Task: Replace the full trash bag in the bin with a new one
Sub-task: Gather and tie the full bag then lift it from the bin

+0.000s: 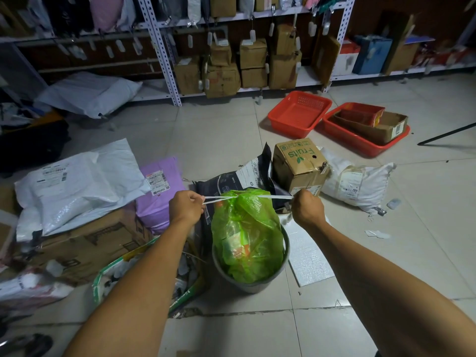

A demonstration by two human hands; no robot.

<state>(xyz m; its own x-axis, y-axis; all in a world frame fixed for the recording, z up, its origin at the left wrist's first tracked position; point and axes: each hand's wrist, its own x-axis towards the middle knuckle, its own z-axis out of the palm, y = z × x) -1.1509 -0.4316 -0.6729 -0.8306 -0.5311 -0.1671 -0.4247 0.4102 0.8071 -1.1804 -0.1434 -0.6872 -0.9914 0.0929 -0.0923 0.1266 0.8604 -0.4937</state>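
- The green trash bag [247, 233] stands in the grey bin [251, 284] on the tiled floor, bulging well above the rim, so it is still seated rather than lifted out.
- The left hand [185, 206] is closed in a fist around the white drawstring [219, 199] on the bag's left side; the right hand [306, 207] is likewise closed on the string's other end at the right.
- Both strands run taut and nearly level from the gathered neck out to the fists, which suggests the hands are pulling apart to cinch the mouth shut before the bag comes out.
- The neck is already bunched tight at the top; whether a knot has been started there is hard to tell, as the folds hide it.
- Through the thin plastic, packaging with orange print shows, pressed against the wall, so the load looks light but bulky.
- Just behind the bin lie a dark mailer bag [231, 176] and a cardboard box marked "Fruits" [296, 163], close enough to crowd a lift toward the back.
- No fresh liner is visible near the bin, so replacing it is likely a later step.
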